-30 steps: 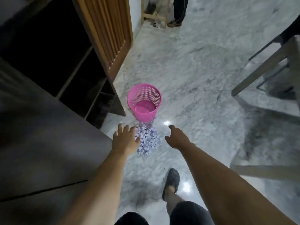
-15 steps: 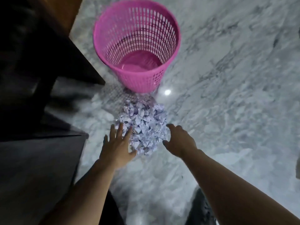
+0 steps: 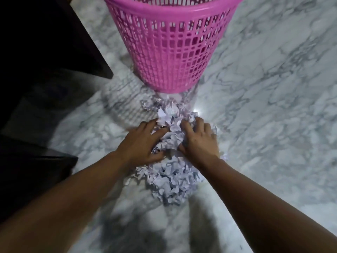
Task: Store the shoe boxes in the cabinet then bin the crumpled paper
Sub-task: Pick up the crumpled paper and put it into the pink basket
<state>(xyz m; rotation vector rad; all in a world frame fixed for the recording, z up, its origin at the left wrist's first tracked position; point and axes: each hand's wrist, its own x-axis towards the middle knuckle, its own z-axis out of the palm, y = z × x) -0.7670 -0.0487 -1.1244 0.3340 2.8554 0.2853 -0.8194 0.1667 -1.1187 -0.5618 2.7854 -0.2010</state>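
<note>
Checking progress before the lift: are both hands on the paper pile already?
Yes, the left hand and right hand press into the crumpled paper from either side, beside the pink basket.

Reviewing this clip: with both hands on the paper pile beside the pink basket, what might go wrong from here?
1. The crumpled paper is many loose pieces; the left hand and right hand cover only the far part, so scraps may drop or stay on the marble floor.
2. The pink basket stands right against the pile and looks light; a scoop might knock it.
3. Its slotted wall could let small pieces slip out.
</note>
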